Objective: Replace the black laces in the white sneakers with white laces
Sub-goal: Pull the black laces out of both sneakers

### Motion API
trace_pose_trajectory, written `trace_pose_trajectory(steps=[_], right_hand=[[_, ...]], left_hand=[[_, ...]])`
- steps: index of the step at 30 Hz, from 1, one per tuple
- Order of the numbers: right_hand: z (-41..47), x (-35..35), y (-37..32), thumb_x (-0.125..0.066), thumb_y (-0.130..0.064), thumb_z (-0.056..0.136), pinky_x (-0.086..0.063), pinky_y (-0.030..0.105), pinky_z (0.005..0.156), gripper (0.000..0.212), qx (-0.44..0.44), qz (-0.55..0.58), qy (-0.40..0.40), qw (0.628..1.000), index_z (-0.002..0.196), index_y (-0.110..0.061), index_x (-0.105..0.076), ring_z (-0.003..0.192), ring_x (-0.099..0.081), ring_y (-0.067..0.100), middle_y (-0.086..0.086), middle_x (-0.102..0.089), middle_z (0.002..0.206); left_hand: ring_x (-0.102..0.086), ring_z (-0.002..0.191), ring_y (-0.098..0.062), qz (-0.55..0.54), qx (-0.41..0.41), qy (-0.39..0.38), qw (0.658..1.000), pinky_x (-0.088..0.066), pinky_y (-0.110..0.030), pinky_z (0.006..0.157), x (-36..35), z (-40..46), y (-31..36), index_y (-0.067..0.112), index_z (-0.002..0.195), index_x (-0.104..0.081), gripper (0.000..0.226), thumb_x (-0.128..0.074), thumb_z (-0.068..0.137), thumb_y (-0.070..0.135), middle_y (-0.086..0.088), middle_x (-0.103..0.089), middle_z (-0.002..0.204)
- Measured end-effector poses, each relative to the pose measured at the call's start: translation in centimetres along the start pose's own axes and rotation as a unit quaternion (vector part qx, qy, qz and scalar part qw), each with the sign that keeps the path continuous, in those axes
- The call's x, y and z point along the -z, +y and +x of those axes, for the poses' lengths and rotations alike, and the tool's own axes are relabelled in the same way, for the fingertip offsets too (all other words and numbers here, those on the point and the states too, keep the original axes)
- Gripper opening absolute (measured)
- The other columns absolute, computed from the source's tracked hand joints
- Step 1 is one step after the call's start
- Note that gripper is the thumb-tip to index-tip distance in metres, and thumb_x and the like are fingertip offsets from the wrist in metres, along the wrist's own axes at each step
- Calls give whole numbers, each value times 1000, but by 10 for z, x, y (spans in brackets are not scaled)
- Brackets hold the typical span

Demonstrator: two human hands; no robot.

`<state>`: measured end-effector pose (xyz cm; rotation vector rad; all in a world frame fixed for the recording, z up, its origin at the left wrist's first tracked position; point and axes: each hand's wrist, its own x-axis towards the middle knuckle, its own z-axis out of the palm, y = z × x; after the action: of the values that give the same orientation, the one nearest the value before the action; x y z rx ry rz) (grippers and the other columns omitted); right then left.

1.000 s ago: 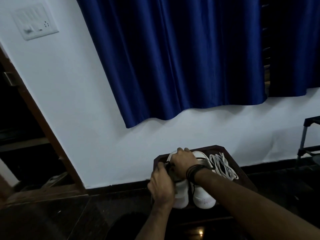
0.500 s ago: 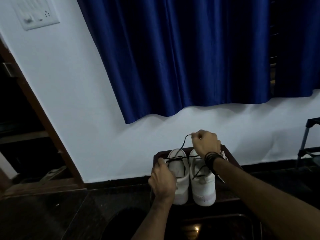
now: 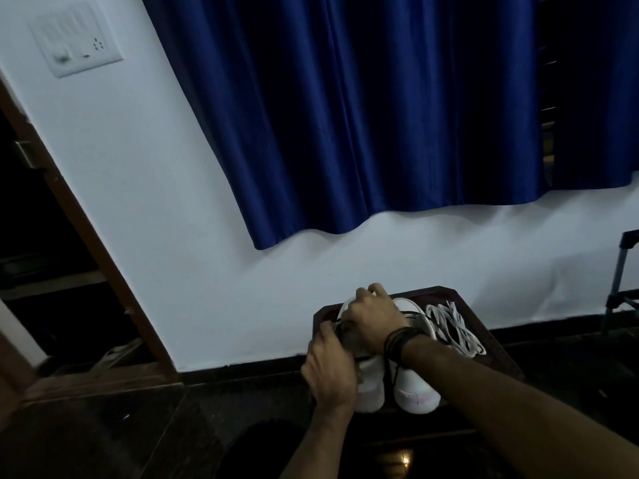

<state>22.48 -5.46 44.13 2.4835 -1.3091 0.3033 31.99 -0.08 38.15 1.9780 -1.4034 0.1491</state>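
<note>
A: Okay, fingers first. Left hand (image 3: 330, 369)?

B: Left hand's fingers are curled on the near side of the left sneaker (image 3: 368, 382), around mid-shoe, gripping it where the black lace (image 3: 389, 373) crosses. Whether they pinch the lace itself or just the upper, cannot tell; too dark.

A: Right hand (image 3: 371, 321)?

B: Right hand's fingers are bent down over the collar end of the left sneaker, knuckles up, closed on the tongue or lace area. Exact pinch is hidden under the hand. Dark bands sit on that wrist.

A: Where's the pair?

B: Both white sneakers stand side by side, touching, on a small dark tabletop (image 3: 491, 344), toes toward the person. Right sneaker (image 3: 413, 388) is just right of the left sneaker, nobody holding it. Black lace hangs in the gap between the two shoes and some strands cross the right sneaker's throat.

A: White laces?

B: White laces (image 3: 453, 328) lie in a loose tangle on the tabletop, just right of the right sneaker, untouched.

A: Surroundings, quick.

B: White wall behind the tabletop, blue curtain (image 3: 363, 108) hanging above it, switch plate (image 3: 76, 41) far up-left of the tabletop, wooden door frame (image 3: 86, 243) to the left, metal stand (image 3: 619, 292) at the right edge. Dark floor under everything.
</note>
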Motion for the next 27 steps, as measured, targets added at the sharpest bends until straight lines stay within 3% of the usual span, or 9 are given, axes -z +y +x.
trace_pose_trajectory(steps=[5,8,10,14,17,21,23,24,27], right_hand=[[-5,10,19,-53,-22,89,-38,37,93,24,-174,179,125,960,99,-28,-74,104,-58,21,-5,-73,100],[2,35,46,-56,-16,89,-49,31,83,20,-328,447,238,797,82,-24,-73,79,-65,15,-5,-73,83],[3,48,67,-59,-17,90,-48,28,75,24,-294,571,205,739,70,-20,-72,63,-60,9,-4,-69,70],[-19,65,75,-64,-27,92,-42,23,58,41,-165,606,-37,777,57,-5,-64,46,-48,11,4,-58,51],[-32,63,73,-59,-53,92,-41,15,54,61,-139,502,-193,831,50,-9,-61,47,-49,9,3,-59,50],[-24,37,75,-64,-51,86,-48,25,69,37,-172,246,-135,944,59,-26,-68,78,-63,16,1,-67,76],[-21,30,70,-64,-42,85,-52,31,82,17,-178,250,-61,950,83,-28,-73,97,-64,21,-1,-69,97],[-19,31,65,-65,-39,86,-51,34,90,20,-173,260,-53,949,100,-27,-73,106,-62,21,-2,-68,109],[-9,23,52,-62,-40,90,-49,36,95,32,-144,234,-120,954,111,-18,-70,115,-57,24,2,-66,119]], left_hand=[[-66,104,-29,3,2,-6,1000,-52,-41,75,-3,1,1,21,123,-55,30,-47,95,14,-6,-69,110],[-66,105,-31,14,18,-14,1000,-52,-41,77,-1,3,2,19,125,-54,34,-50,92,14,-7,-69,111],[-65,107,-31,18,20,-25,999,-52,-41,78,-2,3,2,19,128,-52,38,-52,90,14,-7,-68,114],[-63,112,-28,12,19,-37,999,-52,-40,82,-1,3,1,20,132,-49,44,-57,89,18,-5,-65,120],[-65,108,-29,1,24,-25,999,-53,-41,77,0,1,1,20,128,-53,42,-59,87,15,-6,-67,114],[-69,93,-32,-19,14,-3,1000,-54,-41,65,2,-5,0,17,117,-61,39,-64,80,7,-8,-70,98],[-69,84,-32,-20,12,-6,1000,-54,-40,58,3,-7,-1,17,112,-63,40,-69,74,4,-8,-70,91],[-69,81,-31,-18,11,-7,1000,-53,-39,55,3,-8,-1,17,109,-63,41,-70,71,3,-7,-70,87],[-69,72,-29,-9,3,-5,1000,-51,-36,48,7,-10,1,17,103,-64,42,-74,65,1,-6,-68,79]])
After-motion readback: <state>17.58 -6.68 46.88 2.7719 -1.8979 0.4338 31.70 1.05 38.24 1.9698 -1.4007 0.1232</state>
